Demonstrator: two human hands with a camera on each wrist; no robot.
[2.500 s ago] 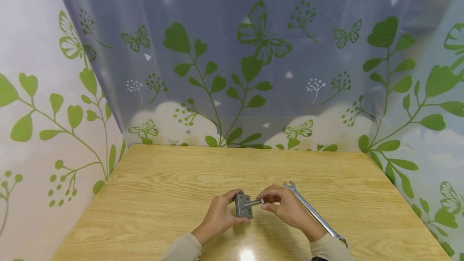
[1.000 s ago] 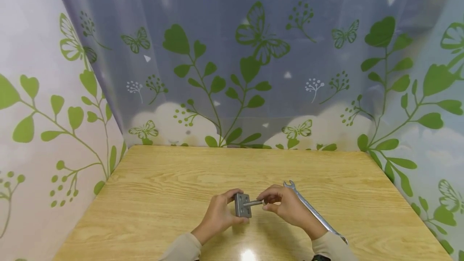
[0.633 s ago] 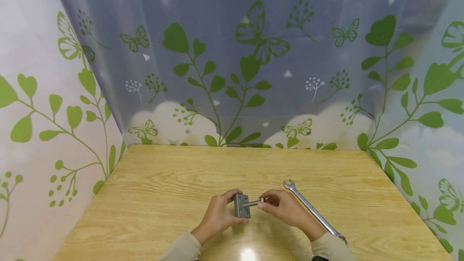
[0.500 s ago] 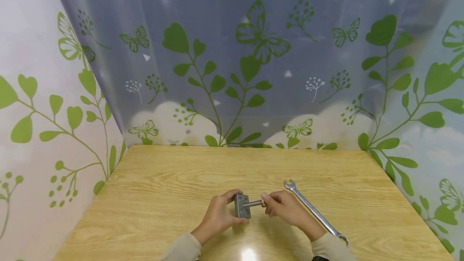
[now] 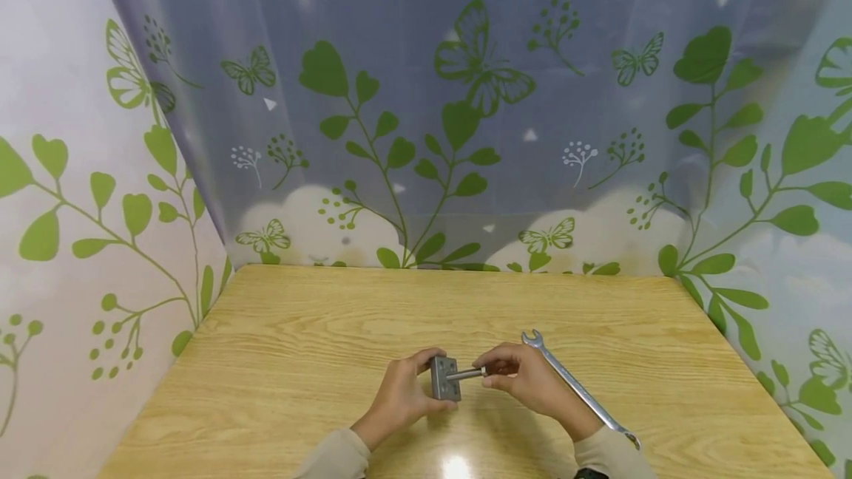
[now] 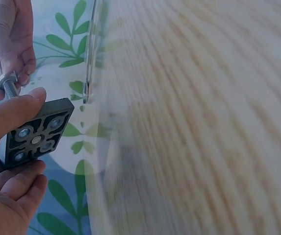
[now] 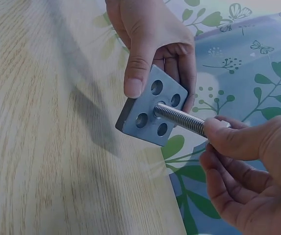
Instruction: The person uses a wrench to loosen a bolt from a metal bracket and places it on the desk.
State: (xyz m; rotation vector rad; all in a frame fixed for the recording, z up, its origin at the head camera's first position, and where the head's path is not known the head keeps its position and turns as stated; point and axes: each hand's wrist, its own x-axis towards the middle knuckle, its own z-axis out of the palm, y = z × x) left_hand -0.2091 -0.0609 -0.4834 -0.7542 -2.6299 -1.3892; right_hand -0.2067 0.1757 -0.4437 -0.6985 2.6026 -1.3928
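My left hand [image 5: 402, 389] grips a square grey metal plate [image 5: 446, 379] by its edges, thumb on one side and fingers on the other. Several round holes [image 7: 141, 120] go through the plate. A threaded bolt [image 7: 182, 119] stands out from the plate's middle, pointing to my right hand [image 5: 529, 383]. Thumb and forefinger of that hand pinch the bolt's outer end, where a hexagonal piece [image 6: 7, 81] shows; head or nut, I cannot tell. In the left wrist view the plate's ribbed back [image 6: 36, 139] faces the camera. Both hands are above the table.
A long combination wrench [image 5: 579, 390] lies slantwise on the wooden table [image 5: 319, 324], just beyond the right hand and forearm. A curtain [image 5: 413, 168] printed with leaves and butterflies hangs along the table's back edge and sides.
The right hand's thumb and fingers have shifted back and forth round the bolt's end, as in a twisting motion. The left hand and plate stay nearly still; the wrench has not moved.
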